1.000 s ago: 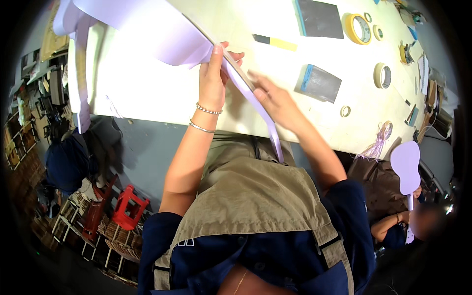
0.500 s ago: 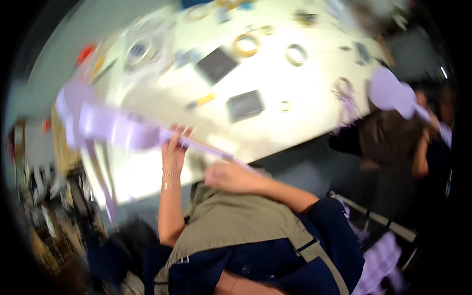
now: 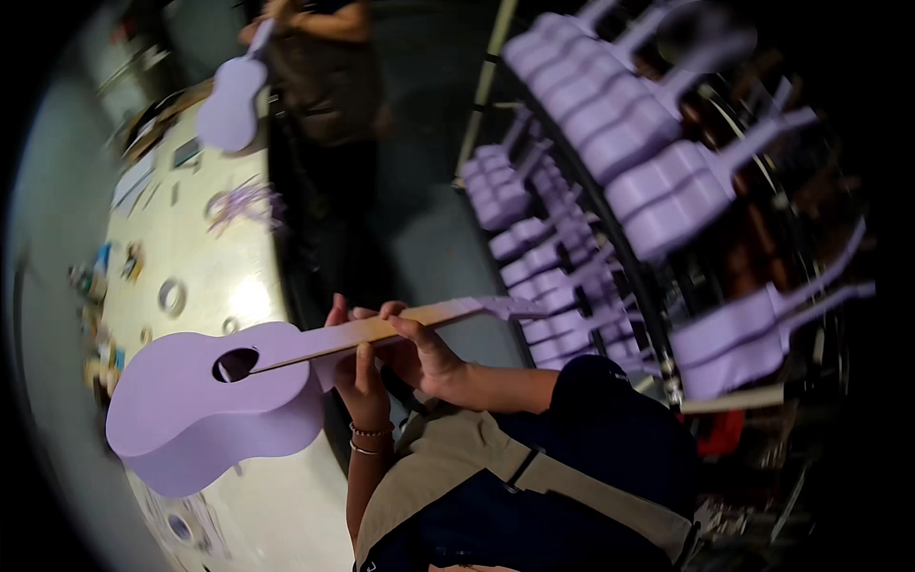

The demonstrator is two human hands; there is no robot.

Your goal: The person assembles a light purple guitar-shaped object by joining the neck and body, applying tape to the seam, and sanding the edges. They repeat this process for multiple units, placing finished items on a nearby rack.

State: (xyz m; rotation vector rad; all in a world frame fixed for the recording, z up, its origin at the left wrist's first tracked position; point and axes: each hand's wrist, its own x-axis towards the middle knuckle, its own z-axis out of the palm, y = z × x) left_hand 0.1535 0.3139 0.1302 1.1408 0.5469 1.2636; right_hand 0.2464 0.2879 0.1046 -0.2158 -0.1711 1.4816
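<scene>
Lilac ukulele (image 3: 214,405) held level above the pale table's edge (image 3: 250,286)

Gripped at the bare wooden neck by both hands: left hand (image 3: 360,374) wrapped from below near the body, right hand (image 3: 424,351) curled over farther along. Probably light, hollow and stiff, the fresh-looking paint easily marked; best taken by the neck. More lilac ukuleles (image 3: 658,181) racked at right

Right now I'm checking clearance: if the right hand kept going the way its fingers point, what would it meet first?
The right hand already grips the ukulele neck; beyond lies dark floor, probably free.
</scene>
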